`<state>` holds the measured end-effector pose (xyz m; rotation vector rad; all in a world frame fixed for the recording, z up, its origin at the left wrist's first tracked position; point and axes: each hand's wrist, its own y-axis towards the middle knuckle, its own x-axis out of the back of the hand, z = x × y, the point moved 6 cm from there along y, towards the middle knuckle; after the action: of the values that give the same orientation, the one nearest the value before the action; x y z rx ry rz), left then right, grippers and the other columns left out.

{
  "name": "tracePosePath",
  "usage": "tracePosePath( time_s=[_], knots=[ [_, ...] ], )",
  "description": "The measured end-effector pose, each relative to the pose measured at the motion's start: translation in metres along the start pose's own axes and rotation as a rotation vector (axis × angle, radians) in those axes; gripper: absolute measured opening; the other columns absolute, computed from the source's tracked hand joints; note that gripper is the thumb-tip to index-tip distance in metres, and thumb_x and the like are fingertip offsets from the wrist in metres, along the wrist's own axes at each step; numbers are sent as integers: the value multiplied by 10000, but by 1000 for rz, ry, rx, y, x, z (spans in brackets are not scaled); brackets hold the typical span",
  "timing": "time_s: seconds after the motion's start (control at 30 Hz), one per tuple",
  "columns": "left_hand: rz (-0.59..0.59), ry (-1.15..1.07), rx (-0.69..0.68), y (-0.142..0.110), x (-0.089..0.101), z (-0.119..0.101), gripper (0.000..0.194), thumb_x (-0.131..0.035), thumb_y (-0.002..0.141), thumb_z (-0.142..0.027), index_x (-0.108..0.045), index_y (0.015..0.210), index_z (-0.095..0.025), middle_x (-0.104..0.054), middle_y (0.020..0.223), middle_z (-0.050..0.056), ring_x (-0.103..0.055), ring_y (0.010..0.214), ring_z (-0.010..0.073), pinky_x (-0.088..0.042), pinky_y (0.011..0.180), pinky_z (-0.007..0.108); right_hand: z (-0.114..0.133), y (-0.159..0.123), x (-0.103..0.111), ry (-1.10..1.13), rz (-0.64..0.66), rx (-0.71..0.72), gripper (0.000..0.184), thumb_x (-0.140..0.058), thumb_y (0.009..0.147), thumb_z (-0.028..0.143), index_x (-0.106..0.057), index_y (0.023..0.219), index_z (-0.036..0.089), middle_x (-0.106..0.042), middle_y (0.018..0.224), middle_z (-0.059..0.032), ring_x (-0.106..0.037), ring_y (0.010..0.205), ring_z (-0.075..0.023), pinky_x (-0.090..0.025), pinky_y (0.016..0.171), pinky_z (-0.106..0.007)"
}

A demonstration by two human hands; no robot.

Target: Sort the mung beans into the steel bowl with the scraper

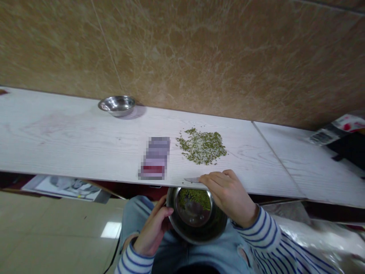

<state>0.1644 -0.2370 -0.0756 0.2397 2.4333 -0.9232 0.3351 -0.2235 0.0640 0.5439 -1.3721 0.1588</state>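
Note:
My left hand grips the left rim of a deep steel bowl, thumb over the edge. The bowl is tilted above my lap, under the counter's front edge, with green mung beans inside. My right hand is closed round a small knife, its pointed blade lying along the counter edge toward the left; the handle is hidden in my fingers. A few loose beans lie near the blade. Beyond it, a pile of green mung beans mixed with white grains is spread on the white counter.
A shallow steel bowl stands by the brown tiled wall. A pixelated phone-shaped thing lies left of the pile. A dark bag and a printed packet are at the far right. An open drawer with papers sits under the counter.

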Motion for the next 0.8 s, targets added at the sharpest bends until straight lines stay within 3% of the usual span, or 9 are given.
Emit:
tracePosePath(
  time_s=[0.13, 0.33, 0.67, 0.8],
  knots=[
    [64, 25, -12, 1, -10, 1, 306, -529, 747, -189, -562, 1047, -238, -638, 898, 8, -526, 754, 155, -445, 626, 291, -3, -10, 6, 11, -19, 12, 242, -437, 881, 126, -572, 1063, 213, -663, 1012, -29, -567, 909, -145, -295, 757, -309],
    [89, 13, 3, 2, -19, 11, 311, -521, 755, -187, -560, 1058, -242, -626, 857, -11, -527, 756, 143, -454, 688, 291, -28, -19, 12, -168, -103, -176, 247, -423, 906, 175, -576, 1099, 160, -677, 877, -58, -582, 785, -148, -308, 698, -302],
    [109, 7, 11, -1, -31, 14, 286, -506, 749, -164, -568, 1019, -233, -612, 846, -1, -523, 747, 149, -441, 612, 271, 17, -21, 3, -144, -63, -161, 291, -446, 893, 162, -552, 1163, 135, -665, 959, -66, -566, 836, -165, -329, 722, -323],
    [104, 11, 19, -1, -31, 18, 304, -502, 756, -167, -567, 1043, -243, -612, 844, -9, -520, 748, 142, -448, 636, 272, 12, -24, 8, -93, -62, -157, 298, -432, 900, 165, -548, 1173, 139, -667, 941, -61, -571, 829, -150, -338, 727, -311]
  ],
)
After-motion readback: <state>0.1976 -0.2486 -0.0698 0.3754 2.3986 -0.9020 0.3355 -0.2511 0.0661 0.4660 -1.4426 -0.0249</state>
